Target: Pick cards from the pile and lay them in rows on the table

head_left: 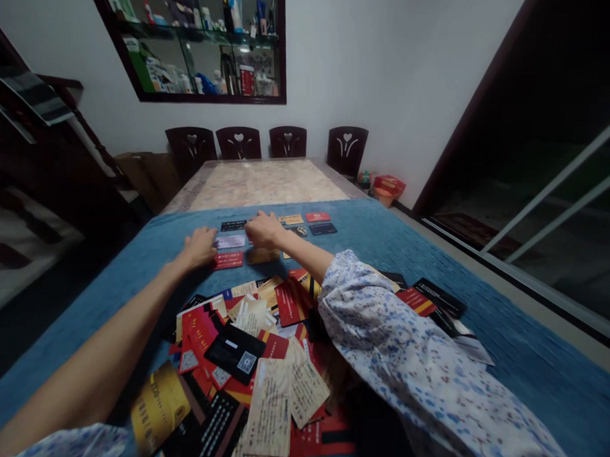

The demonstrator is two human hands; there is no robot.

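Lying by the unclenched left hand (200, 246) are lilac and red cards (228, 260); the right hand's (263, 228) grip is unclear.

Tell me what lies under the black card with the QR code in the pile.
Red cards peek from under the lower-left edge of the black card; whatever lies beneath its middle is covered.
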